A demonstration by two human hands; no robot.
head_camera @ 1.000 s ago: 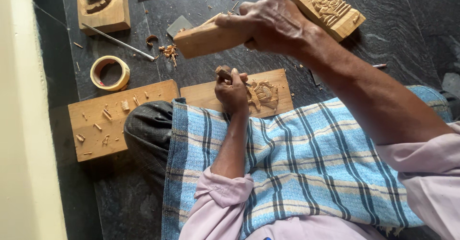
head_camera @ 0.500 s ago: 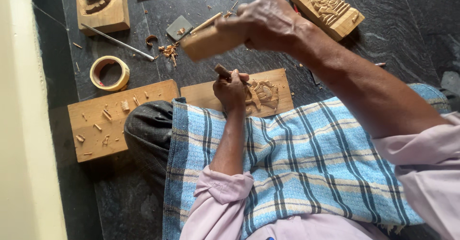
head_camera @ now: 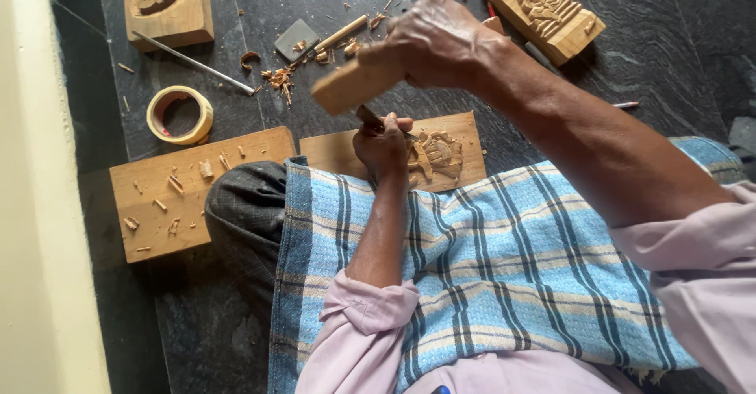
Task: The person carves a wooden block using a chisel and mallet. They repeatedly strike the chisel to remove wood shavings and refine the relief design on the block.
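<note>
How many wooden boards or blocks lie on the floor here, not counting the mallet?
4: plain board at left, carved panel under the left hand, hollowed block top left, relief block top right. Others may be hidden.

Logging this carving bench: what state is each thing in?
Wooden mallet: gripped by right hand, over chisel.
Chisel: held upright by left hand.
Carving board: partly carved.
Tape roll: lying flat.
Carved block: lying face up.
</note>
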